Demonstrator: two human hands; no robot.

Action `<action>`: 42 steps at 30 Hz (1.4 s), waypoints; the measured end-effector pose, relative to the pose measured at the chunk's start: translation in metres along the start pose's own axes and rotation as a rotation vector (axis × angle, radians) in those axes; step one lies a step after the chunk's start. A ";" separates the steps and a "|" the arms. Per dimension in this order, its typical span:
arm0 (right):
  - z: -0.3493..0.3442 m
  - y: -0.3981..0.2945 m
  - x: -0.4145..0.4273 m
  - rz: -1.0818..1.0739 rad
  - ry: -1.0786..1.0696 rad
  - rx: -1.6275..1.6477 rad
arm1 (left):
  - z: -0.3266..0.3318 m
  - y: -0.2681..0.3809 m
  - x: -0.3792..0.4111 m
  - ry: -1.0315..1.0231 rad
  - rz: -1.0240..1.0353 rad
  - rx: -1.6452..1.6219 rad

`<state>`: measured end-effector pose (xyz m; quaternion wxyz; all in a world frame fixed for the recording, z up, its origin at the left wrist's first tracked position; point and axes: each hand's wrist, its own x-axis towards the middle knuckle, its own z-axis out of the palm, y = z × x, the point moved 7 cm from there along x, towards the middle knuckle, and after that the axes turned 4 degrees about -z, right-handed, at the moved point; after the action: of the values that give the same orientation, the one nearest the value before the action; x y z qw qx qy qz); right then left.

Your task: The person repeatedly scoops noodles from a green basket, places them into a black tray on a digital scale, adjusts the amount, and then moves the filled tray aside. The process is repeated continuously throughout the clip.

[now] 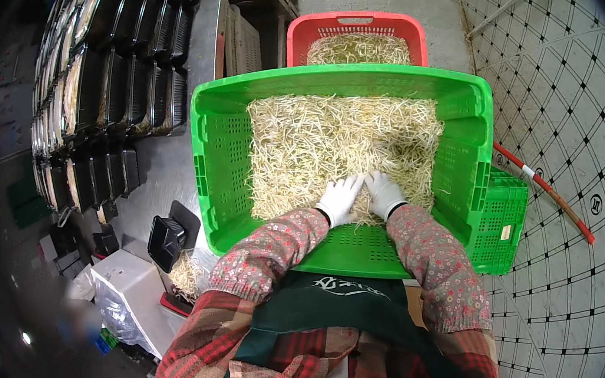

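Before me is a large green plastic crate (329,248) with perforated walls, holding a thick bed of pale bean sprouts (308,139). My left hand (339,198), in a white glove, lies on the sprouts near the crate's front wall, fingers extended and slightly apart. Close beside it, my right hand (383,191), gloved the same way, rests on the sprouts with its fingers angled toward the left one. Neither hand shows anything lifted off the bed; the palms' undersides are hidden. Right of centre, the sprout surface dips into a darker hollow.
Behind stands a red basket (359,21) of sprouts. Stacked black plastic trays (119,78) fill a metal table (163,162) at left, near a black container (165,240), loose sprouts (186,276) and a white box-like unit (126,286). Another green crate (499,228) and a red-and-white pole (553,195) are right.
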<state>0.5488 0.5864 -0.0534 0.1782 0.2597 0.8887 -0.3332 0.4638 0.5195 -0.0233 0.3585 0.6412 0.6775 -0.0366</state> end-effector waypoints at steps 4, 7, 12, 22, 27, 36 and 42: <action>-0.030 0.004 -0.004 -0.030 0.089 0.351 | -0.040 -0.016 -0.002 0.124 0.127 -0.333; -0.080 -0.012 0.008 -0.009 0.045 0.580 | -0.091 -0.046 -0.006 0.045 0.056 -0.444; -0.099 0.003 0.111 -0.102 -0.048 -0.072 | -0.123 -0.099 0.055 0.166 0.014 0.051; 0.024 -0.049 -0.001 -0.411 0.015 -0.129 | -0.019 -0.073 -0.059 0.046 0.320 0.242; -0.013 -0.056 -0.009 -0.269 0.012 -0.267 | -0.039 -0.090 -0.094 0.040 0.212 0.264; -0.043 -0.055 0.037 -0.174 0.092 0.470 | -0.078 -0.122 -0.066 0.220 0.145 -0.131; 0.001 -0.117 0.047 -0.261 0.144 0.109 | -0.078 -0.145 -0.099 -0.046 -0.083 0.053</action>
<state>0.4433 0.5270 -0.0187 0.0551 0.1745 0.9060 -0.3818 0.2917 0.4501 0.0275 0.3551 0.6209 0.6938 -0.0841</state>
